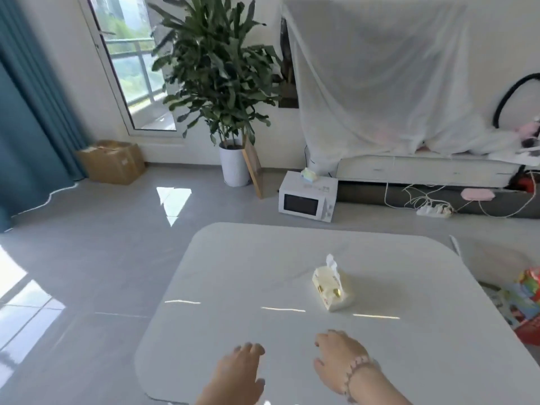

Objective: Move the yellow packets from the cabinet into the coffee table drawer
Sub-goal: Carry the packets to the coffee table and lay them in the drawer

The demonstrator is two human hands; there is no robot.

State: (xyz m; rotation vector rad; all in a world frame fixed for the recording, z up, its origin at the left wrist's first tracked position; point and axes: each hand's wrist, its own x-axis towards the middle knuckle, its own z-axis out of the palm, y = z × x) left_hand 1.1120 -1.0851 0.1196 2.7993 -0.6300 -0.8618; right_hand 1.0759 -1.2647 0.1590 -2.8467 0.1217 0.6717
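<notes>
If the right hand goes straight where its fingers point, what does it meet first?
Probably nothing: ahead of the right hand lies bare coffee table; the tissue pack sits off that line.

The left hand (239, 366) is bare. The right hand (339, 355) has a bracelet (355, 375) of pale pink round beads at its wrist. Fingernails (248, 345) on both look painted, shade unclear.

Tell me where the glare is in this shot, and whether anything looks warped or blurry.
Head view: sunlight blows out patches on the glossy floor at left; thin bright streaks cross the white table; the wide lens bows the window frame and the teal curtain; the left hand and right hand look slightly soft.
</notes>
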